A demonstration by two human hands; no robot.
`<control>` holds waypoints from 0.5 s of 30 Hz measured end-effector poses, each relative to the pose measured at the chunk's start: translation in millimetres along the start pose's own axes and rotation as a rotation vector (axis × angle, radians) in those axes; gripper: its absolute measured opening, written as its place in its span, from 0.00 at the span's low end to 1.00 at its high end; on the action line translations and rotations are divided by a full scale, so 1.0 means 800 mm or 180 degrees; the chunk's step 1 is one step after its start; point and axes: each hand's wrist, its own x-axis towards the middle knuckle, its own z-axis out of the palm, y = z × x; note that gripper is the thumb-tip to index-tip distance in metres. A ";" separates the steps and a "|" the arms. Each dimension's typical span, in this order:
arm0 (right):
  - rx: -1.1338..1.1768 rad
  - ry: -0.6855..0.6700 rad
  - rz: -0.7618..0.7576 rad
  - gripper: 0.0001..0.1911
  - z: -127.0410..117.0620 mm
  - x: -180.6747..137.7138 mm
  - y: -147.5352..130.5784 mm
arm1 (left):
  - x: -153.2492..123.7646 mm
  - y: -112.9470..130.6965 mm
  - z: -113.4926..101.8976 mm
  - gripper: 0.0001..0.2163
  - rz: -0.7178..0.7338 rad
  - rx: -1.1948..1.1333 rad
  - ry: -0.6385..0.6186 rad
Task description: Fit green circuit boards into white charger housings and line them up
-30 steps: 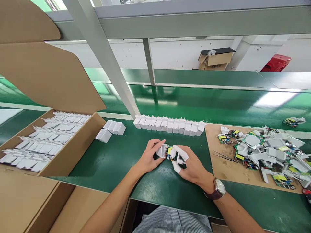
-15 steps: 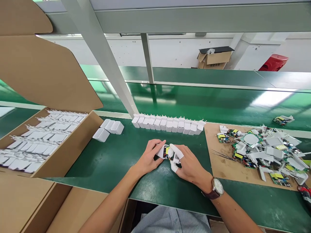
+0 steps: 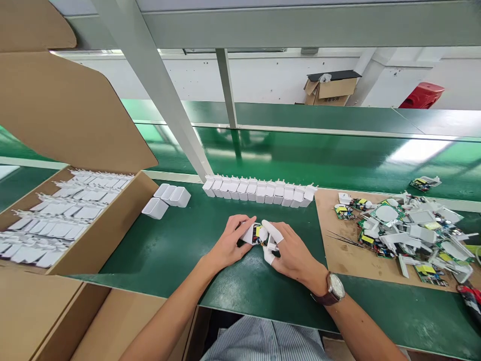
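Near the middle of the green bench, my left hand [image 3: 232, 239] grips a white plastic housing [image 3: 248, 234] between thumb and fingers. My right hand [image 3: 287, 248], with white covers on some fingertips, pinches a small circuit board assembly [image 3: 258, 233] with a yellow part on it. The board sits at the housing's mouth, partly inside as far as I can see. My fingers hide much of both pieces. Beyond my hands stands a row of white housings [image 3: 261, 192] with boards' white ends sticking up. A few open white housings [image 3: 155, 207] are grouped at the left.
A cardboard box [image 3: 101, 228] at the left holds rows of white units. On a cardboard sheet [image 3: 334, 255] at the right lie tweezers [image 3: 343, 239] and a heap of circuit boards with white parts [image 3: 417, 230]. A red-and-black tool [image 3: 469, 296] is at the right edge.
The hands and the held pieces have barely moved; the board seems slightly closer into the housing. The whole view has shifted a little.
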 end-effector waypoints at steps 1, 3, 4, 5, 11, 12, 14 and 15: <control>0.0004 -0.0001 0.0004 0.48 0.000 0.000 0.001 | 0.000 -0.001 0.001 0.35 0.0006 0.0005 0.0004; 0.0015 -0.0007 0.0014 0.48 0.000 -0.001 0.002 | -0.001 -0.003 0.002 0.35 0.0017 -0.0003 0.0014; 0.0020 -0.0011 0.0021 0.48 0.000 -0.001 0.002 | -0.001 -0.004 0.002 0.35 0.0015 -0.0014 0.0020; 0.0022 -0.0017 0.0027 0.47 -0.001 -0.001 0.002 | -0.001 -0.004 0.003 0.35 0.0018 -0.0028 0.0027; 0.0059 -0.0003 0.0067 0.48 -0.004 0.000 0.001 | 0.000 -0.002 0.002 0.34 0.0035 -0.0077 0.0041; 0.0074 0.0025 0.0073 0.48 -0.004 0.000 0.001 | 0.001 -0.001 0.002 0.33 0.0039 -0.0084 0.0045; 0.0097 0.0058 0.0083 0.47 -0.003 -0.001 0.001 | 0.001 0.000 0.002 0.33 0.0045 -0.0094 0.0047; 0.0102 0.0054 0.0090 0.47 -0.003 -0.001 0.002 | 0.002 0.000 0.001 0.33 0.0043 -0.0092 0.0040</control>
